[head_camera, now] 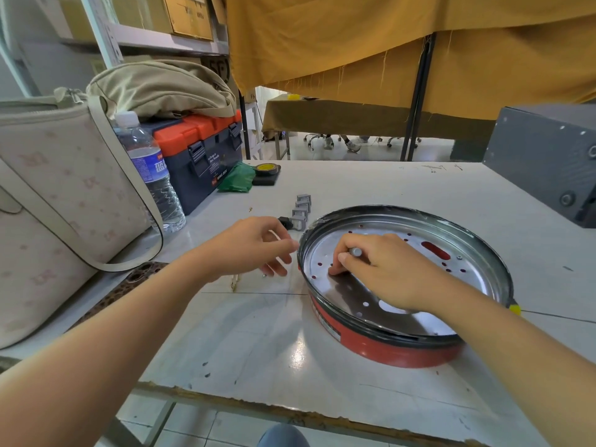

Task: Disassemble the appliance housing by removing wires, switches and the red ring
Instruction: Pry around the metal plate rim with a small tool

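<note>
on the white desk [371,188] we see the round housing [387,346], red on its outer wall and with a black rim, lying toward the right side and near the front edge. inside it there is a shiny metal plate [419,230] with many small holes and one long red slot. our right hand [383,269] is inside the housing, with its fingers curled around a small grey metal tool [355,252]; the tip of the tool is hidden under the fingers, so we cannot tell what it touches. our left hand [254,245] is just beside the left rim of the housing, over the desk; its fingers are loosely curled and seem to hold nothing, but the picture is blurred there, so we cannot tell for sure. behind the left hand, a row of small grey switches [302,209] stands on the desk, with a black part [284,221] next to it. farther left there are a water bottle [148,169], a toolbox [200,156], a beige bag [64,204], and a roll of tape [267,169].
</note>
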`<state>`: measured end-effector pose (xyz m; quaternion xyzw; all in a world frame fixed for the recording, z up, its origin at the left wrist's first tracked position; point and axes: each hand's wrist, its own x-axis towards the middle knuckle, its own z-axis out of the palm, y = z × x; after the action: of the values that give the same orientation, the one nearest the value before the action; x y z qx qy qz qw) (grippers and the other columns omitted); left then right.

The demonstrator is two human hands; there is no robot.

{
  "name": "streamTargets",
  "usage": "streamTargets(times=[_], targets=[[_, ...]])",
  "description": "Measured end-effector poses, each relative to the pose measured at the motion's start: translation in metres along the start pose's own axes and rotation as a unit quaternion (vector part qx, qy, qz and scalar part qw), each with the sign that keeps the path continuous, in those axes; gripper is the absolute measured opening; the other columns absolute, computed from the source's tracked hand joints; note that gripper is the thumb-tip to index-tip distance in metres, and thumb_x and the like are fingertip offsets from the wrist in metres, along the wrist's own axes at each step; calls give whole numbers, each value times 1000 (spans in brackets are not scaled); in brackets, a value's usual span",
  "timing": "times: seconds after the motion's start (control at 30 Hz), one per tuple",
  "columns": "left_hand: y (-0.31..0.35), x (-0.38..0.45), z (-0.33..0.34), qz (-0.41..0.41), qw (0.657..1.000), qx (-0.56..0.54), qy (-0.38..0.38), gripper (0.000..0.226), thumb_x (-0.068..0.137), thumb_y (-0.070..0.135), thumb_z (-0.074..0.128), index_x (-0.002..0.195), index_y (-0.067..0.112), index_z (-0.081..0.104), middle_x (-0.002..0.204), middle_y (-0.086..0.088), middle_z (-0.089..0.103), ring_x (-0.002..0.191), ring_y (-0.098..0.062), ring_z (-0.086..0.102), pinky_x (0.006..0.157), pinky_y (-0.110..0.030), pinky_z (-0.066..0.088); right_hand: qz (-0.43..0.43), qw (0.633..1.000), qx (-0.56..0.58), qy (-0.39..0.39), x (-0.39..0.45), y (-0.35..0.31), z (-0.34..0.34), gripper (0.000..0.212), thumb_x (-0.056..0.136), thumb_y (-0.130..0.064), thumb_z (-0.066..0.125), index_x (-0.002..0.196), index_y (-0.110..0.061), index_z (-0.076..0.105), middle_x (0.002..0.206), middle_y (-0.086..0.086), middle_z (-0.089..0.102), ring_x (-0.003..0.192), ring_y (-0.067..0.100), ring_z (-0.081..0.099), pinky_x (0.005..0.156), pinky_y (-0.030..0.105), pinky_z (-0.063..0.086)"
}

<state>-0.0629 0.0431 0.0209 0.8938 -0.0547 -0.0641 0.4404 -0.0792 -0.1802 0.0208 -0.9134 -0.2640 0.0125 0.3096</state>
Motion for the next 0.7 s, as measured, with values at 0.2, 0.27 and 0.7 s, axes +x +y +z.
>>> streamTargets(times=[0.2, 0.27, 0.7], targets=[[8, -1, 16, -70, 995, -64, -34, 33, 82, 29, 69, 106, 17, 50, 96, -9, 71, 73, -28, 73, 73, -35, 60, 19, 998, -46, 33, 15, -9, 10, 23, 99, -20, 40, 93, -13, 61, 93, 6, 69, 80, 23, 59, 74, 39, 50], [8, 0, 18, -75, 993, -86, -35, 31, 85, 20, 66, 110, 16, 49, 98, -11, 71, 74, -28, 73, 71, -33, 60, 33, 998, -34, 29, 19, -11, 10, 23, 99, -20, 40, 94, -13, 61, 94, 6, 69, 83, 23, 60, 76, 38, 49], [15, 21, 27, -34, 996, -59, 65, 24, 97, 17, 42, 105, 35, 56, 88, 5, 64, 61, -8, 63, 42, -15, 46, 87, 968, 232, -45, 5, 4, -25, 24, 101, -18, 42, 89, -13, 62, 98, 8, 74, 89, 0, 69, 63, 6, 45]])
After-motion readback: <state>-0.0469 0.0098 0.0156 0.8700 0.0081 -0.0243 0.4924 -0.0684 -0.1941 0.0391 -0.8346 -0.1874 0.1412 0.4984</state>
